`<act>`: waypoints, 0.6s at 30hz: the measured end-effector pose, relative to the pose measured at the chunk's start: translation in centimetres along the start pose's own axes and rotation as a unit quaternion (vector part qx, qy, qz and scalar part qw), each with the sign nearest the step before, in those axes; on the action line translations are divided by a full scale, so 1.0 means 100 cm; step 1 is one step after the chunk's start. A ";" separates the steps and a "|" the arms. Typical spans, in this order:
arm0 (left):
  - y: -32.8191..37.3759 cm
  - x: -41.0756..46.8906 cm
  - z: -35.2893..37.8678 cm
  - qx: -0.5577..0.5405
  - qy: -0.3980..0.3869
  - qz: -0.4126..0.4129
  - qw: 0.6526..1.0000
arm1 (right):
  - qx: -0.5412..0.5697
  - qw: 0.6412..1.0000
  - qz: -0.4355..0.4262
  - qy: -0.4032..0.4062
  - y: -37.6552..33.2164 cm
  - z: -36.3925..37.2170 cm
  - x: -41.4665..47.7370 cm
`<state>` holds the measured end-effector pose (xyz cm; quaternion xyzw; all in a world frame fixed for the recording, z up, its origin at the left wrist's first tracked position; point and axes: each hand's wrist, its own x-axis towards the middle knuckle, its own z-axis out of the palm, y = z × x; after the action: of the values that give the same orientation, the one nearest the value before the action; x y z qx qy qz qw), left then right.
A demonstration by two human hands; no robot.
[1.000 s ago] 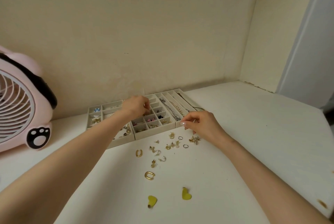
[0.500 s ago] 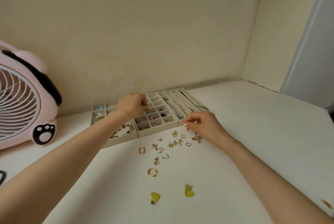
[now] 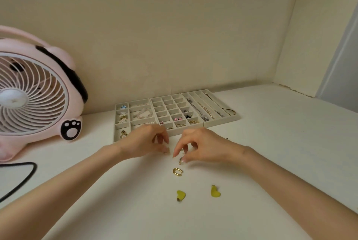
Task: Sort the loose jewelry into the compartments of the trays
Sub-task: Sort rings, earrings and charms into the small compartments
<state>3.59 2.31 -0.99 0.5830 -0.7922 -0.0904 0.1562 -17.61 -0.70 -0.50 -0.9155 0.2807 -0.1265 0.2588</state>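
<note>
Three cream trays stand in a row by the wall: a left tray (image 3: 116,123) with mixed compartments, a middle tray (image 3: 156,113) of small squares, and a right tray (image 3: 222,118) with long slots holding chains. Both hands hover over the loose pile in front of the trays and hide most of it. My left hand (image 3: 145,141) has its fingertips curled down onto the table. My right hand (image 3: 201,146) pinches a small earring (image 3: 181,160) between thumb and forefinger. A gold oval hoop (image 3: 177,172) lies just below, then two yellow-green hearts (image 3: 181,194) (image 3: 215,191).
A pink fan (image 3: 33,94) with a paw print stands at the left, its black cable (image 3: 29,172) looping on the white table. Walls close the back and the right corner. White tabletop (image 3: 280,143) stretches to the right of the trays.
My left hand has come off the middle tray and down to the loose pile. My right hand has dropped from beside the right tray onto the pile. The view has tilted closer.
</note>
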 end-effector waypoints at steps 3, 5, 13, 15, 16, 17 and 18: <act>0.001 -0.003 0.009 0.022 0.001 0.009 1.000 | -0.009 1.000 0.004 -0.028 -0.008 0.004 0.000; 0.002 -0.004 0.014 0.032 0.008 0.004 0.999 | -0.025 0.999 0.008 -0.036 -0.013 0.005 0.002; 0.008 -0.003 0.019 0.020 0.014 -0.026 0.999 | -0.057 0.996 -0.002 -0.070 -0.024 0.007 0.004; 0.009 -0.003 0.019 0.014 0.018 -0.032 0.999 | -0.061 0.995 -0.005 -0.073 -0.025 0.006 0.005; 0.010 -0.003 0.019 0.016 0.022 -0.034 0.999 | -0.062 0.996 -0.003 -0.072 -0.025 0.005 0.005; 0.009 -0.003 0.019 0.019 0.026 -0.034 0.999 | -0.063 0.996 0.000 -0.071 -0.025 0.004 0.005; 0.009 -0.003 0.019 0.023 0.030 -0.033 0.999 | -0.066 0.995 0.003 -0.073 -0.024 0.003 0.005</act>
<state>2.16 2.78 -2.55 0.6145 -0.7694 -0.0599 0.1639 -15.97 0.84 0.59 -0.9367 0.2712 -0.0400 0.2178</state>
